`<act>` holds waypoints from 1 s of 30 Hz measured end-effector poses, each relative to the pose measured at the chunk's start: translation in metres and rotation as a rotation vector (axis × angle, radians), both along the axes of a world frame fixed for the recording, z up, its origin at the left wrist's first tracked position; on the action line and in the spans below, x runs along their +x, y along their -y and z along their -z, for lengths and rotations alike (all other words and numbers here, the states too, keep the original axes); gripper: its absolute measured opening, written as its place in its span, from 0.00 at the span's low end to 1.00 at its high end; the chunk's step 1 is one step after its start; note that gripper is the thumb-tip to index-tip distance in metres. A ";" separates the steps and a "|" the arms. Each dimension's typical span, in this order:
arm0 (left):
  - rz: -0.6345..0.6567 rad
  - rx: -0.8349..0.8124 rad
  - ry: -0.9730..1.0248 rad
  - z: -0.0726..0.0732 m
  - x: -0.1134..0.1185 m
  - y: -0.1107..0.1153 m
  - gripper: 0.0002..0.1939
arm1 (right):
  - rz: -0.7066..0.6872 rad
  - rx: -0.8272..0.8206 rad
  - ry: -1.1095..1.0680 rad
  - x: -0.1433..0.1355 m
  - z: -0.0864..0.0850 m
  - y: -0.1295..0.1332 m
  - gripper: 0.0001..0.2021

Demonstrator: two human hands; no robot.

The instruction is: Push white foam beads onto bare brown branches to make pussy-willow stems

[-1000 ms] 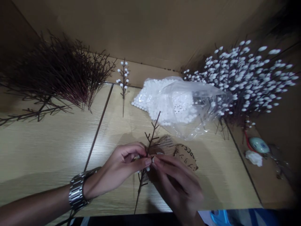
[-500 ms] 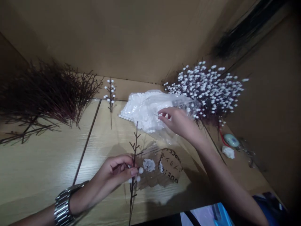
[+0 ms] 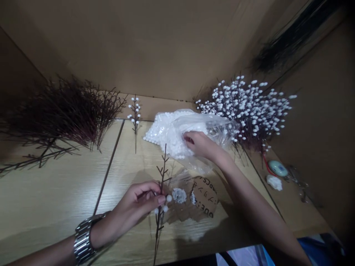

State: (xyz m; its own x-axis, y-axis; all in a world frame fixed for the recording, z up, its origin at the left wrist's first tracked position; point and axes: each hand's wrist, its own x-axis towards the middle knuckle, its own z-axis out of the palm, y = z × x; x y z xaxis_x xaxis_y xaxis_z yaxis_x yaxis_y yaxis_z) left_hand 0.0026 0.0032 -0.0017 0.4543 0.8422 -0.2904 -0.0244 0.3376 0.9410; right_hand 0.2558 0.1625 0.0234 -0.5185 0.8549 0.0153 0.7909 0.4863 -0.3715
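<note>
A brown artificial twig (image 3: 164,162) stands nearly upright, pinched between the thumb and fingers of my left hand (image 3: 148,199). A few white beads (image 3: 165,208) sit on its side stems by my thumb; its top stems are bare. My right hand (image 3: 198,144) is at a clear plastic bag of white beads (image 3: 174,129), fingers curled together against the beads. Its fingertips are hidden, so what they pinch cannot be made out. Below the bag lies a brown cardboard piece (image 3: 205,195) with black lettering, beside a whitish crusted clump (image 3: 179,195).
Bare brown twigs (image 3: 69,114) form a large pile at the left. One beaded twig (image 3: 135,114) lies behind the left hand. A dense bunch of white-beaded twigs (image 3: 246,107) is at the back right, near a pale green oval object (image 3: 278,168) and a white lump (image 3: 274,182).
My right hand has moved slightly down into the bag's beads, and its fingers have closed from a spread pose. My left hand still holds the twig; the whole view has shifted a little.
</note>
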 end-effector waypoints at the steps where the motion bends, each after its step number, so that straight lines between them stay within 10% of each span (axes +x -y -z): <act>1: -0.004 0.004 0.008 0.000 0.000 0.000 0.10 | -0.004 0.008 -0.005 -0.001 0.000 0.000 0.09; 15: -0.005 -0.039 0.063 -0.001 0.000 0.001 0.11 | 0.190 0.414 -0.261 0.014 -0.020 0.045 0.11; 24: 0.020 -0.066 0.060 0.005 -0.001 0.002 0.16 | 0.011 -0.100 -0.793 -0.024 -0.018 0.139 0.13; 30: 0.047 -0.077 0.030 -0.002 -0.003 -0.001 0.17 | 0.075 -0.170 -0.817 -0.034 0.005 0.155 0.14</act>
State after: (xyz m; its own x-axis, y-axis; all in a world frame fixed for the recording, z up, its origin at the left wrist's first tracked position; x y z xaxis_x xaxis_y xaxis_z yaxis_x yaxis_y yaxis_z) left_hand -0.0001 0.0038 0.0003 0.5022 0.7955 -0.3390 -0.0351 0.4105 0.9112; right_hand 0.2219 0.0072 0.0181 -0.3420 0.9112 0.2295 0.2689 0.3289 -0.9053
